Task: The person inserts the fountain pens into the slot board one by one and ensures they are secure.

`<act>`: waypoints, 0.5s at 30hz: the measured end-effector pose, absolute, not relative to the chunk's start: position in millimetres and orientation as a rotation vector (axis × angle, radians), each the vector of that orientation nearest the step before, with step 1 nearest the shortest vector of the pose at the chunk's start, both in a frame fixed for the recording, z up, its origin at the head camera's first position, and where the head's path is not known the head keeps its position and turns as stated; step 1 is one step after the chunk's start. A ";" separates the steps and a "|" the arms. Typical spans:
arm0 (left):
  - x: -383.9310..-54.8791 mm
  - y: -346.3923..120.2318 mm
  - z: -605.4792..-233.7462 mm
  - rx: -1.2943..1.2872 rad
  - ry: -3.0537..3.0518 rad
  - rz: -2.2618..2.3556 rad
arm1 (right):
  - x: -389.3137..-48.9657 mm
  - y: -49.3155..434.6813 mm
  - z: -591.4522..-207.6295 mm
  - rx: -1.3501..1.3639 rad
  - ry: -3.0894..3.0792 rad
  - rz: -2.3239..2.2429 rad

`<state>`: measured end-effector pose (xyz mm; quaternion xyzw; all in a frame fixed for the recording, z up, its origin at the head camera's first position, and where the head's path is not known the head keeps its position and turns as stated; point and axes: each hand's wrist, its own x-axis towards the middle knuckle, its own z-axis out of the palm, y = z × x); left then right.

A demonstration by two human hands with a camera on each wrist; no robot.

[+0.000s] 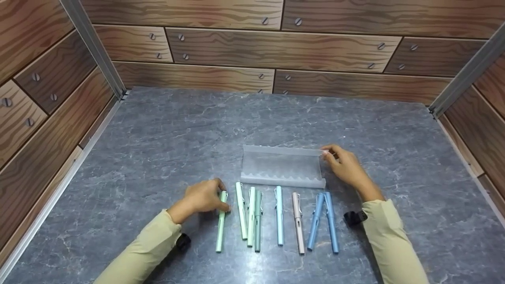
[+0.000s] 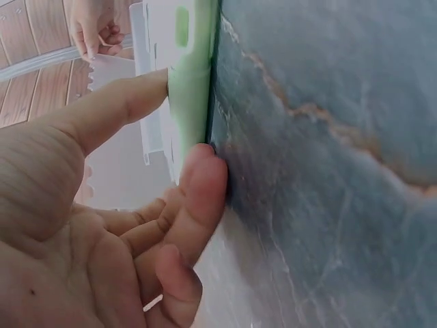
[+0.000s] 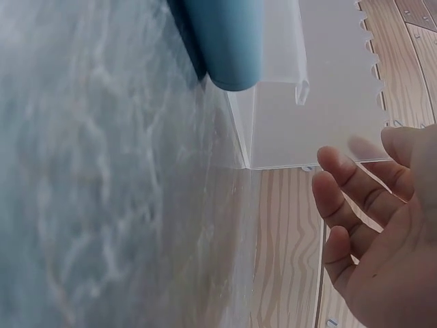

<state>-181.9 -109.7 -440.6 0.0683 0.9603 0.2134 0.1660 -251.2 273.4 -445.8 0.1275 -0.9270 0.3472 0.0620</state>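
My left hand (image 1: 203,195) pinches the upper end of a light green capped pen (image 1: 220,236) lying on the table; in the left wrist view the thumb presses one side of the pen (image 2: 190,99) and fingertips meet the other. At the right end of a clear plastic pen tray (image 1: 282,163), my right hand (image 1: 347,165) holds the far corner between thumb and fingers. Scalloped notches run along the tray's two long edges. In the right wrist view the tray (image 3: 307,130) stretches behind a blue pen (image 3: 229,48), with the thumb and a finger at its edge.
Right of the left hand, two light green pens (image 1: 241,213), a dark green pen (image 1: 258,225), a pale blue pen (image 1: 279,217), a pinkish pen (image 1: 298,225) and two blue pens (image 1: 332,225) lie in a row before the tray. Wood-patterned walls (image 1: 252,45) enclose the marbled table (image 1: 177,130).
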 end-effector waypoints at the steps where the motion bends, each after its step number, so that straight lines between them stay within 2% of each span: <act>1: -181.6 -109.8 -440.7 0.191 2.724 0.624 | -251.2 273.3 -445.9 0.385 -2.801 1.050; 15: -183.9 -113.1 -443.6 0.241 2.569 0.901 | -252.0 273.0 -447.9 0.339 -2.777 1.093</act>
